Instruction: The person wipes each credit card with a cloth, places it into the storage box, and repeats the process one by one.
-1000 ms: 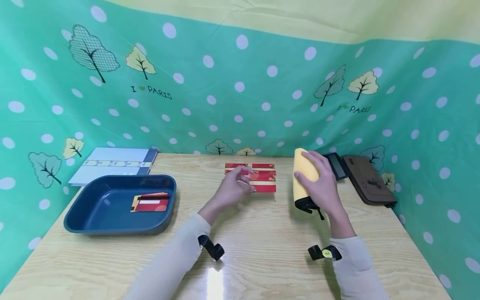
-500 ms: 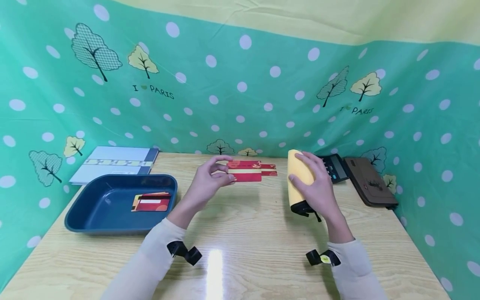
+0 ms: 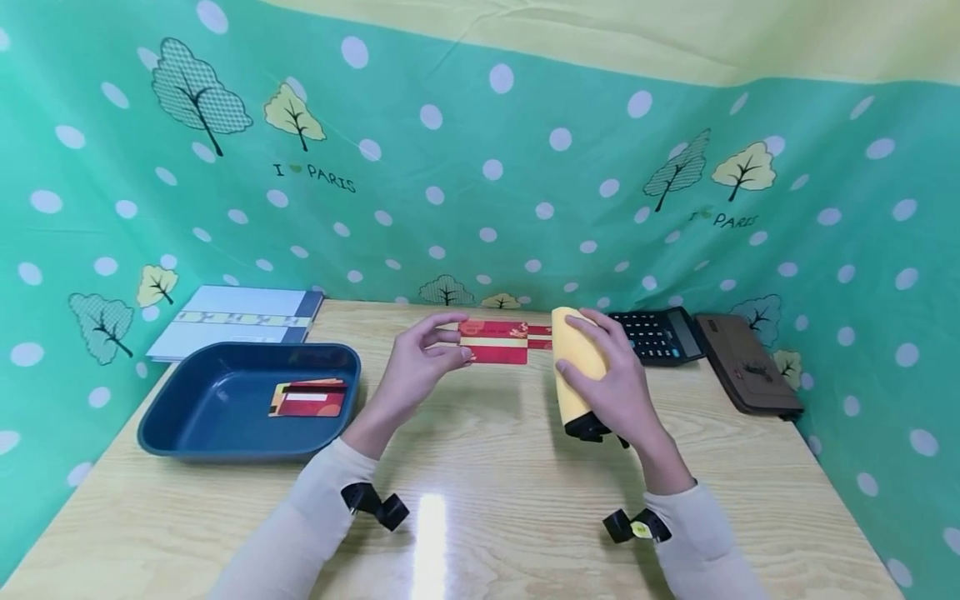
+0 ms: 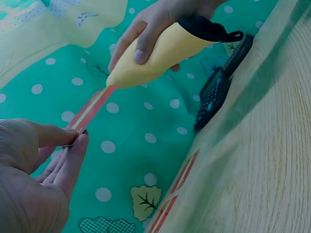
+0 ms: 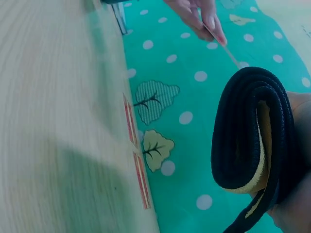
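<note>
A card [image 3: 493,342] was pinched by the left hand [image 3: 427,354], a cloth [image 3: 573,346] gripped by the right hand [image 3: 618,375]; trayed cards [image 3: 309,401], left, were judged done, two far cards [image 5: 141,180] outstanding.

Seen from the head, the red card [image 3: 493,354] in the left hand [image 3: 420,358] and the yellow roll [image 3: 576,358] each hide part of the flat cards [image 3: 539,337] behind them; the held card's fine markings are too small to read. The bottom edge cuts off both sleeves [image 3: 300,525]. From the right wrist, the roll hides much of the right hand [image 3: 615,379], which the right edge also crops, while the left wrist view crops the left hand.
</note>
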`<state>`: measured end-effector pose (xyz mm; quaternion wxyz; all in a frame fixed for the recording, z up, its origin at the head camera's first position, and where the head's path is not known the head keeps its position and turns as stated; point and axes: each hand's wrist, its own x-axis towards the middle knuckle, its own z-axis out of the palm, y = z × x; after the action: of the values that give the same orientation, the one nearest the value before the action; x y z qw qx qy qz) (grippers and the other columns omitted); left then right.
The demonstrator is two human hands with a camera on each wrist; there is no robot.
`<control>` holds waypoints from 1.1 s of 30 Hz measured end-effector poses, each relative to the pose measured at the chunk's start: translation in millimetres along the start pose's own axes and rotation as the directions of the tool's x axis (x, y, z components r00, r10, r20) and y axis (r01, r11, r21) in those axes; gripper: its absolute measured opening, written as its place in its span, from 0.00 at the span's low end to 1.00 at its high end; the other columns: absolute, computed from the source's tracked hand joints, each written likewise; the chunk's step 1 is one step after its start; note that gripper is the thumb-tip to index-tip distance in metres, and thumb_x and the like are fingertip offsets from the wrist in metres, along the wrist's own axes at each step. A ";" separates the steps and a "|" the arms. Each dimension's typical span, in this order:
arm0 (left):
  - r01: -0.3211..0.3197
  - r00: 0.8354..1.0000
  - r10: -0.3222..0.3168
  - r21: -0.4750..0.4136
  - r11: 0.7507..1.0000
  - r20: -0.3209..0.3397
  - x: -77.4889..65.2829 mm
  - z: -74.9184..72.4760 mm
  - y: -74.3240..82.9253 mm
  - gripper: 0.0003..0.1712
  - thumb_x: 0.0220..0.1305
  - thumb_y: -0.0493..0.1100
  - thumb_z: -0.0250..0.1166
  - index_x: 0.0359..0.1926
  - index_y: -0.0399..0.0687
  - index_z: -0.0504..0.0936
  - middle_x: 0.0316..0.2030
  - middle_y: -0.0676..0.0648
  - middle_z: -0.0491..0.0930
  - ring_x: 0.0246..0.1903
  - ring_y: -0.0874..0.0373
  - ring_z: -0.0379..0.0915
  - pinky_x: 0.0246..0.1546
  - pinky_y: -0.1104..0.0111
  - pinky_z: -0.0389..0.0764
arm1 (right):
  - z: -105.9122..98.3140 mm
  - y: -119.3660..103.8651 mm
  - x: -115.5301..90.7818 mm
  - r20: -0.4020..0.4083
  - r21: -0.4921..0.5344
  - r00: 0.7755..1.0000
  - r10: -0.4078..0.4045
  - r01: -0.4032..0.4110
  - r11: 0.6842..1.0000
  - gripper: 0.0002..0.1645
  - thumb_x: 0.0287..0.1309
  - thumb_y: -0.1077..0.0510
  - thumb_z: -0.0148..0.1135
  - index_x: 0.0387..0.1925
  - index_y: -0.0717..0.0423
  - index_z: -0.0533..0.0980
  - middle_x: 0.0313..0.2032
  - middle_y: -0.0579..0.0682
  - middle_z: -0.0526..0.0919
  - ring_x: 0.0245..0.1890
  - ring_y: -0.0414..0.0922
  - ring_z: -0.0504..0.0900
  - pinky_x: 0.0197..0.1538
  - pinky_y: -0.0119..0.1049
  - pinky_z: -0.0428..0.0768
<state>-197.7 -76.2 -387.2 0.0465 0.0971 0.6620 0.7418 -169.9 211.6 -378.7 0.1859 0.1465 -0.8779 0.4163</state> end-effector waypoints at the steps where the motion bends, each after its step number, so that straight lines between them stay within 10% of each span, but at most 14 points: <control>1: -0.001 1.000 0.001 -0.004 1.000 0.003 0.7 0.4 -0.5 0.30 0.65 0.27 0.66 0.67 0.41 0.75 0.44 0.43 0.82 0.39 0.59 0.88 0.51 0.62 0.91 | 1.3 -1.0 -0.6 0.001 -0.004 1.000 -0.007 0.007 1.000 0.37 0.59 0.58 0.75 0.69 0.42 0.75 0.74 0.48 0.67 0.63 0.53 0.75 0.50 0.42 0.78; 33: 0.037 0.999 -0.039 -0.067 0.997 -0.025 -3.7 16.7 -2.2 0.25 0.68 0.26 0.64 0.64 0.45 0.79 0.41 0.42 0.87 0.39 0.59 0.88 0.50 0.60 0.91 | 25.3 -19.7 -7.4 0.013 -0.083 0.992 -0.124 0.125 0.989 0.37 0.55 0.58 0.77 0.67 0.42 0.77 0.72 0.50 0.70 0.57 0.51 0.80 0.38 0.37 0.77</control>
<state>-190.8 -60.4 -388.0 0.0550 0.0728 0.6393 0.7635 -160.3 180.5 -383.5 0.2140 0.1948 -0.8844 0.3663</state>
